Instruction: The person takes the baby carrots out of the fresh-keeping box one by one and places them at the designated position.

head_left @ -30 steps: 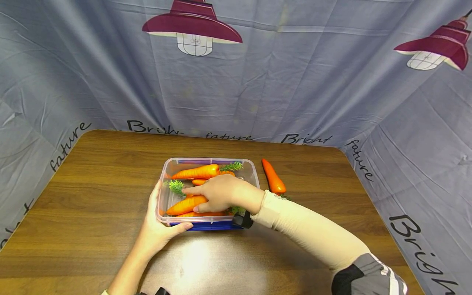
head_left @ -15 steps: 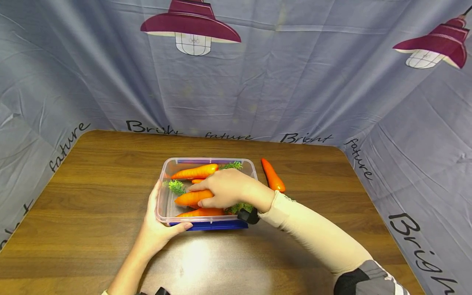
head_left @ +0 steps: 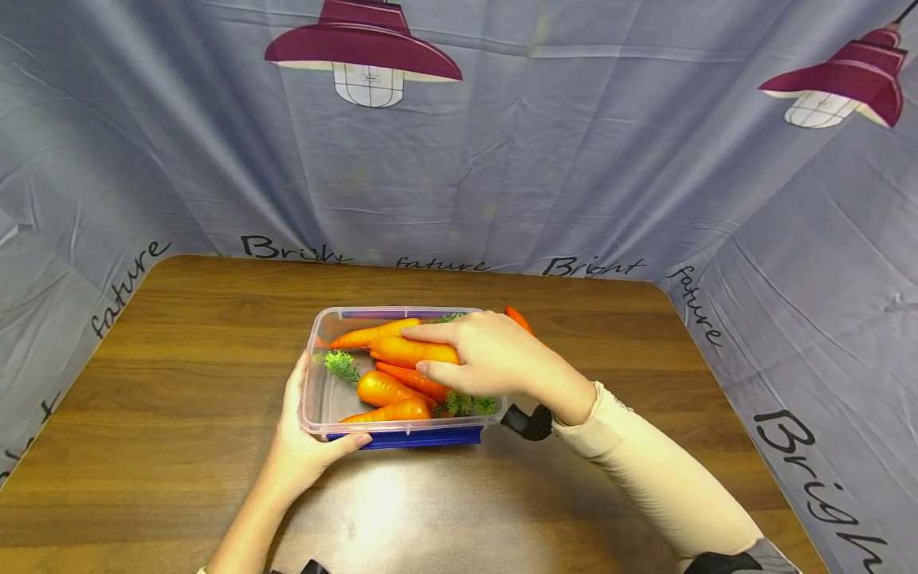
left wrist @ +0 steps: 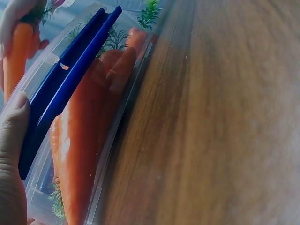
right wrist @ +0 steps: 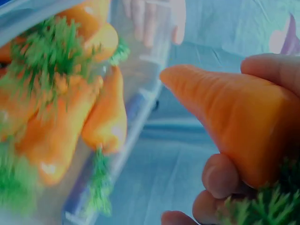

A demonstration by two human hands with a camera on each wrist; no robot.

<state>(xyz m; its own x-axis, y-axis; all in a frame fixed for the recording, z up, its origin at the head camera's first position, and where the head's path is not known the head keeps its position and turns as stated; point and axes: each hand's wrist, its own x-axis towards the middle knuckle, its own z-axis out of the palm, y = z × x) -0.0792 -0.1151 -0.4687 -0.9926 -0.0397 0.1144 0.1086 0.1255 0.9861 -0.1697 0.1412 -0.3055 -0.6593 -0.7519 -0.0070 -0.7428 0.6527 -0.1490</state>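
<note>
The right hand (head_left: 498,351) pinches a glossy orange, tapering carrot (head_left: 412,351) above the clear rectangular plastic box (head_left: 320,408), thumb and fingers closed round its thick end, probably for a firm hold. The left hand (head_left: 304,446) grips the box's left end, fingers along its wall and thumb at the blue front flap (head_left: 423,438), seemingly steadying it. More orange carrots (head_left: 383,389) lie inside the box; a red-orange carrot (head_left: 518,318) lies right of it on the brown wooden desk (head_left: 215,359). Behind the box, the grey-blue fabric curtain (head_left: 574,159) reads "Bright" and "fature".

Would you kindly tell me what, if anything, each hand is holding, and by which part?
The right grip holds a carrot by its thick, leafy end; the left grip holds the clear plastic container by its left end.
</note>
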